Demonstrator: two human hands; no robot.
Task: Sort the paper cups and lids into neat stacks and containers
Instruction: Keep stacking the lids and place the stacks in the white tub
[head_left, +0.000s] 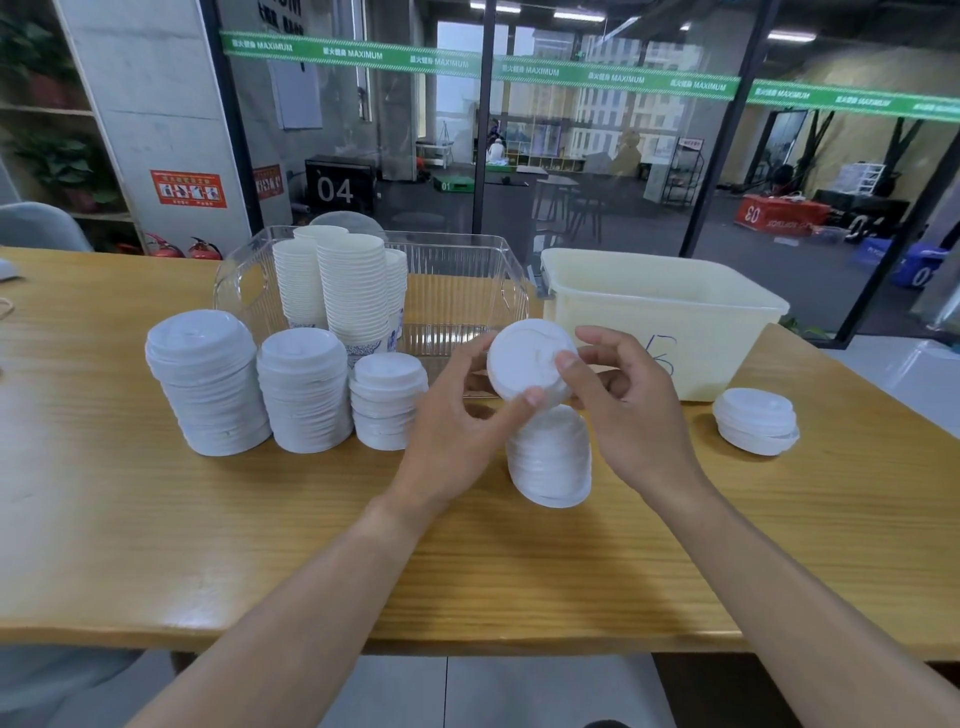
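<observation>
Both my hands hold one white lid above a leaning stack of lids at the table's middle. My left hand grips its left and lower edge; my right hand pinches its right edge with the thumb on top. Three more lid stacks stand in a row to the left: a tall one, a middle one and a short one. A small lid pile lies at the right. Stacked paper cups stand in a clear plastic bin.
A cream plastic tub with blue writing sits behind my right hand. The wooden table ends in a front edge close to me. A glass wall stands behind the table, and a grey chair back shows at far left.
</observation>
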